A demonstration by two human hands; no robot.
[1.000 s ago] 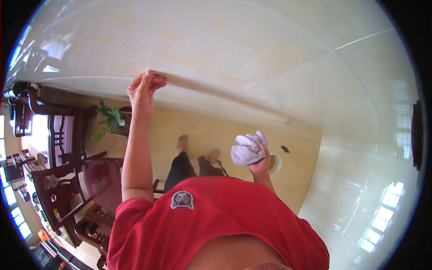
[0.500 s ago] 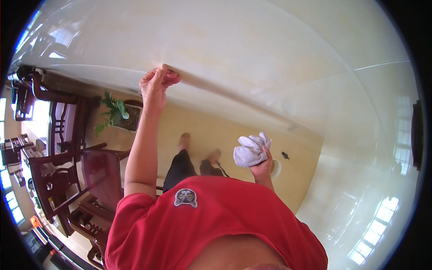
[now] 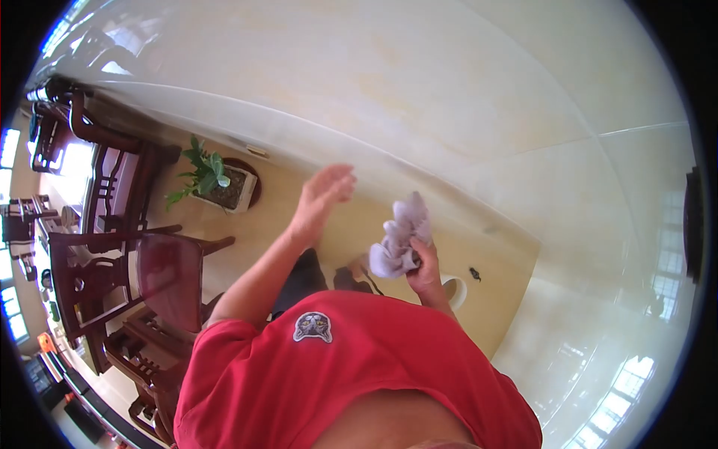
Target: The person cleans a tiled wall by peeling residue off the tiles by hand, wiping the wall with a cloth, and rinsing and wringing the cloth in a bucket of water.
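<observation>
My right hand (image 3: 425, 271) grips a crumpled pale lilac-grey cloth (image 3: 400, 238), its folds sticking out above and to the left of the fingers. Left of the cloth, my left hand (image 3: 323, 202) is in the air, slightly blurred, its fingers loosely bent and apart, with nothing seen in it. A gap separates the hand from the cloth. Ahead of both hands is a glossy cream wall (image 3: 359, 82); neither hand touches it.
A potted plant (image 3: 228, 187) stands on the floor by the wall at left. Dark wooden chairs (image 3: 168, 273) crowd the left side. A white round object (image 3: 454, 292) and a small dark thing (image 3: 475, 274) are on the yellowish floor (image 3: 501, 288) at right.
My left hand has come away from near the wall, moving down and right towards the cloth, its fingers loosening from a pinch. The cloth has shifted slightly left and hangs more stretched out.
</observation>
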